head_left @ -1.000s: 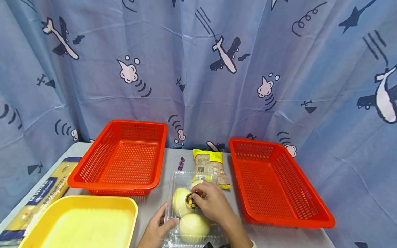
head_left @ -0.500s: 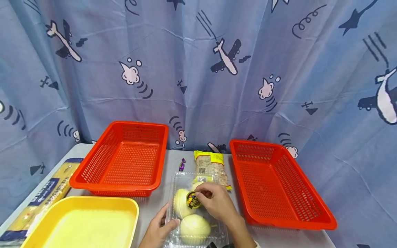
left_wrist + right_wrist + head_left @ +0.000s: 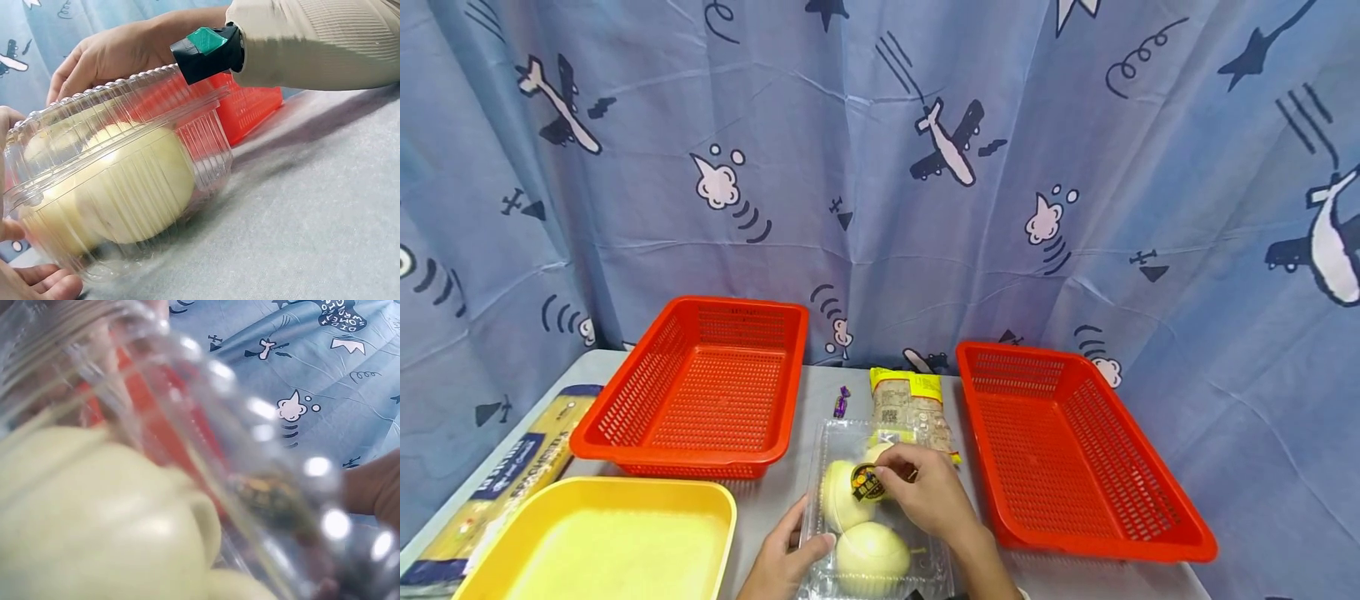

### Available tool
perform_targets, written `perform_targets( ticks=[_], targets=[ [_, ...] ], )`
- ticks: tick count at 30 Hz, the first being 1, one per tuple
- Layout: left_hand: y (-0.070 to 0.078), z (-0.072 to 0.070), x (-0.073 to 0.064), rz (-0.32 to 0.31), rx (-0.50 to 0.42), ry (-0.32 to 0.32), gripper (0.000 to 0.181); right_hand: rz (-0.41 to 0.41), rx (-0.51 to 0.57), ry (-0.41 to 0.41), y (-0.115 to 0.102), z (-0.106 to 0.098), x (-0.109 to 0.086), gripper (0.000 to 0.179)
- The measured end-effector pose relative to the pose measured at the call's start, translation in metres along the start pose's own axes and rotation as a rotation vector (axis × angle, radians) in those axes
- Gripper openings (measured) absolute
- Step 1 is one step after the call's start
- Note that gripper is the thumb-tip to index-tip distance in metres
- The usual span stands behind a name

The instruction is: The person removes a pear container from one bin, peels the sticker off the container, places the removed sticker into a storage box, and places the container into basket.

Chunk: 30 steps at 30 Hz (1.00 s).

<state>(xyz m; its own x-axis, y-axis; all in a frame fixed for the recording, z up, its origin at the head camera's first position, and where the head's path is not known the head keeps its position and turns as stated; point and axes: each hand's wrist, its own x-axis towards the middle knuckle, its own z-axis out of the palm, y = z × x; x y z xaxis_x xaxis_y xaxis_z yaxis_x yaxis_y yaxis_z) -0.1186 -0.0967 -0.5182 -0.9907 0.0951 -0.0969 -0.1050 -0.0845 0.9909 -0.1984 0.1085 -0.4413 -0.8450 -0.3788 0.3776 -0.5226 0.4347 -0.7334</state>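
Note:
A clear plastic clamshell box [image 3: 898,575] holds several pale yellow round pieces [image 3: 871,550], smooth and fruit-like. My left hand [image 3: 782,554] grips its left side, thumb on the lid's edge; in the left wrist view its fingers [image 3: 59,284] reach under the box's bottom edge. Over the lid my right hand [image 3: 925,492] pinches the edge of a round black and yellow sticker label [image 3: 867,483] between thumb and forefinger. The same label [image 3: 269,497] shows blurred through the plastic in the right wrist view. The left wrist view shows the box tilted.
Red baskets [image 3: 730,454] [image 3: 1112,546] stand at left and right on the grey table [image 3: 816,392]. A yellow tray [image 3: 602,483] is at front left, beside a long pasta packet [image 3: 512,475]. Behind the box lie a yellow-topped bag [image 3: 910,396] and a purple-wrapped candy [image 3: 842,402].
The sticker label has turned, its lower banner swinging left, as the right hand pulls slightly right. The left hand keeps its hold on the box. The head view has shifted slightly.

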Motion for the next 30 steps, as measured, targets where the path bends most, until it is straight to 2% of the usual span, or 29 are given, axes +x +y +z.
perform_targets(
  ticks=[3, 9, 12, 21, 30],
  targets=[
    [-0.0001, -0.0005, 0.0005, -0.004, 0.016, 0.005, 0.081, 0.034, 0.065, -0.007, -0.0001, -0.0004, 0.0002, 0.013],
    [0.0004, -0.0005, -0.0004, 0.003, 0.002, 0.002, 0.082, 0.085, 0.338, 0.011, 0.0008, -0.0004, -0.0002, 0.006],
    [0.0004, -0.001, -0.0009, 0.008, 0.004, 0.005, 0.082, 0.085, 0.426, 0.028, 0.0018, -0.0006, 0.0001, 0.002],
    [-0.0017, -0.0014, 0.0007, 0.02, -0.016, -0.008, 0.08, 0.112, 0.489, 0.096, -0.0005, 0.0005, 0.0011, 0.014],
    [-0.0039, -0.0016, 0.0023, 0.024, -0.032, -0.008, 0.079, 0.031, 0.524, 0.117, 0.0057, 0.0056, 0.0028, 0.021]
  ],
)
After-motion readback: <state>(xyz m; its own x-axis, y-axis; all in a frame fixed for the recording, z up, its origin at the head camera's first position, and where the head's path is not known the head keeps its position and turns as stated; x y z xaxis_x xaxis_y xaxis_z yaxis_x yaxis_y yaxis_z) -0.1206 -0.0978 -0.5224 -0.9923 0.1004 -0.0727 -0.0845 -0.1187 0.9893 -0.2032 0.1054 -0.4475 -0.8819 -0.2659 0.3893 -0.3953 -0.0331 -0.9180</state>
